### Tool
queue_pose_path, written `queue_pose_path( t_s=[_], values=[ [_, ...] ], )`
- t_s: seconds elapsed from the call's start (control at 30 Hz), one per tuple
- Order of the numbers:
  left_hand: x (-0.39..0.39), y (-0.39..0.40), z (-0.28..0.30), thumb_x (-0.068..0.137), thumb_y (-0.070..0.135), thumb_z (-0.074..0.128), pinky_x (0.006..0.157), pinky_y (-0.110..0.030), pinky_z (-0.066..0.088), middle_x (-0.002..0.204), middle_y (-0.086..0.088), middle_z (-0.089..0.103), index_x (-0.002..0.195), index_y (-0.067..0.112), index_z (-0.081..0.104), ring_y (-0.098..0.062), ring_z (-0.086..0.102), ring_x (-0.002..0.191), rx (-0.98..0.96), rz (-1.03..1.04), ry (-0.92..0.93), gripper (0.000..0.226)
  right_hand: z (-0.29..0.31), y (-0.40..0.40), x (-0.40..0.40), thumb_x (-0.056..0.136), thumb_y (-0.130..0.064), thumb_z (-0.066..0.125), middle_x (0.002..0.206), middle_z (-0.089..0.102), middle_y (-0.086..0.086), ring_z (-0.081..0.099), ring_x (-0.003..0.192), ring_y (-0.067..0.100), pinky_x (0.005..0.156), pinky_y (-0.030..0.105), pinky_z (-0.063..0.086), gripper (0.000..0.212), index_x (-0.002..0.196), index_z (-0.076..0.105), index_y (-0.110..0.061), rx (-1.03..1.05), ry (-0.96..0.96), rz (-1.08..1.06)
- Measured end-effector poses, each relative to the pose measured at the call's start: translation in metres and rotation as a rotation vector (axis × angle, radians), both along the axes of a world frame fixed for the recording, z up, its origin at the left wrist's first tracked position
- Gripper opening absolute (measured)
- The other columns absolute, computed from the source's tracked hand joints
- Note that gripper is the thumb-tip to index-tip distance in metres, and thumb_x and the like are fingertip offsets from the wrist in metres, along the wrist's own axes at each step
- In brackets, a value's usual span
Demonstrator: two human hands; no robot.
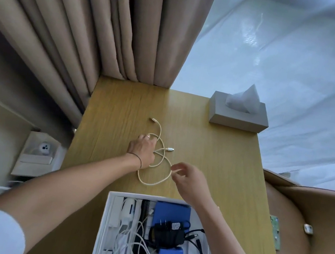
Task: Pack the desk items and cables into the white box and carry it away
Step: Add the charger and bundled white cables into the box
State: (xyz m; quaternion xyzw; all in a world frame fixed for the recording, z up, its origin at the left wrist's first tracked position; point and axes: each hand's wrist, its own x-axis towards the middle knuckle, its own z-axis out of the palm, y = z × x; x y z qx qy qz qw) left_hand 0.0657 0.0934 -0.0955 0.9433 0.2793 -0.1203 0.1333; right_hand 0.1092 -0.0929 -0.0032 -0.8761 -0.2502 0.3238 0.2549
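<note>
Cable (157,164) looped on desk (210,166); left hand (142,151) on it, right hand (189,179) pinching loop.

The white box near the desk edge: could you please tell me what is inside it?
Inside the white box: a black power adapter on blue boxes, white cables, black cables. Anything beneath is covered.

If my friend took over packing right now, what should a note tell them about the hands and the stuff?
Left hand: resting on the loose white cable on the desk, fingers over its loops.
Right hand: pinching the same cable's near loop.
White box: at the desk's near edge, already holding blue packs, a black adapter and tangled cables.
Left to do: coil this cable, put it in, maybe add the tissue box, carry the box away.
</note>
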Motion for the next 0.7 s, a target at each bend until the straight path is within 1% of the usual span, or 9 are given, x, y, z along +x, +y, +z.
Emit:
queue_pose_path(
  t_s=[0.1,0.17,0.23,0.3,0.43,0.5,0.57,0.63,0.7],
  values=[
    [0.009,0.001,-0.007,0.091,0.026,0.059,0.084,-0.038,0.049,0.125,-0.009,0.055,0.122,0.015,0.054,-0.027,0.054,0.114,0.046,0.004,0.081,0.033,0.003,-0.005,-0.005,0.098,-0.022,0.057,0.109,0.072,-0.003,0.066,0.09,0.005,0.078,0.023,0.055,0.023,0.116,0.07,-0.024,0.021,0.043,-0.003],
    [0.014,0.003,-0.011,0.095,0.024,0.057,0.086,-0.038,0.048,0.128,-0.01,0.053,0.124,0.013,0.055,-0.028,0.053,0.117,0.069,0.012,0.109,0.032,0.005,-0.008,-0.007,0.098,-0.022,0.058,0.107,0.072,-0.005,0.066,0.092,0.005,0.084,0.028,0.057,0.022,0.116,0.07,-0.025,0.026,0.054,-0.003],
    [0.017,0.002,-0.015,0.099,0.018,0.05,0.088,-0.037,0.047,0.127,-0.01,0.055,0.124,0.012,0.058,-0.026,0.053,0.116,0.138,-0.057,0.121,0.027,0.007,-0.01,-0.007,0.098,-0.022,0.059,0.105,0.073,-0.006,0.067,0.09,0.006,0.087,0.032,0.058,0.022,0.116,0.071,-0.024,0.036,0.066,-0.017],
    [0.017,-0.001,-0.02,0.099,0.013,0.044,0.09,-0.035,0.045,0.123,-0.009,0.058,0.123,0.011,0.06,-0.024,0.053,0.114,0.225,-0.161,0.121,0.029,0.008,-0.011,-0.008,0.099,-0.023,0.059,0.105,0.073,-0.005,0.068,0.09,0.007,0.088,0.034,0.058,0.021,0.117,0.071,-0.024,0.04,0.073,-0.025],
    [0.008,-0.004,-0.026,0.099,0.015,0.043,0.092,-0.035,0.042,0.12,-0.009,0.061,0.124,0.009,0.059,-0.023,0.055,0.111,0.245,-0.286,0.18,0.03,0.011,-0.013,-0.009,0.099,-0.023,0.06,0.106,0.073,-0.004,0.068,0.09,0.009,0.088,0.033,0.057,0.021,0.117,0.071,-0.024,0.058,0.079,-0.05],
    [0.005,-0.002,-0.022,0.097,0.017,0.043,0.094,-0.037,0.041,0.117,-0.009,0.064,0.123,0.01,0.057,-0.024,0.058,0.108,0.183,-0.288,0.178,0.031,0.013,-0.014,-0.008,0.099,-0.023,0.06,0.105,0.073,-0.005,0.068,0.089,0.008,0.086,0.029,0.056,0.021,0.116,0.071,-0.025,0.075,0.09,-0.07],
    [0.002,0.001,-0.016,0.096,0.019,0.043,0.091,-0.039,0.041,0.102,-0.006,0.067,0.117,0.014,0.057,-0.024,0.062,0.091,0.065,-0.274,0.118,0.026,0.016,-0.016,-0.008,0.098,-0.021,0.06,0.102,0.073,-0.007,0.067,0.088,0.006,0.084,0.027,0.055,0.02,0.114,0.072,-0.026,0.102,0.099,-0.09],
    [-0.004,0.003,-0.005,0.098,0.021,0.043,0.076,-0.037,0.045,0.084,-0.003,0.065,0.104,0.017,0.056,-0.02,0.06,0.071,-0.09,-0.235,0.022,0.015,0.02,-0.017,-0.007,0.098,-0.018,0.059,0.1,0.073,-0.01,0.067,0.089,0.004,0.084,0.027,0.055,0.021,0.112,0.073,-0.027,0.145,0.085,-0.102],
    [-0.008,0.004,0.009,0.1,0.025,0.047,0.06,-0.034,0.05,0.077,-0.001,0.063,0.097,0.02,0.055,-0.018,0.061,0.063,-0.202,-0.19,-0.058,0.009,0.024,-0.018,-0.007,0.098,-0.017,0.059,0.099,0.073,-0.013,0.067,0.09,0.0,0.084,0.025,0.055,0.021,0.11,0.073,-0.026,0.2,0.056,-0.116]
  ],
)
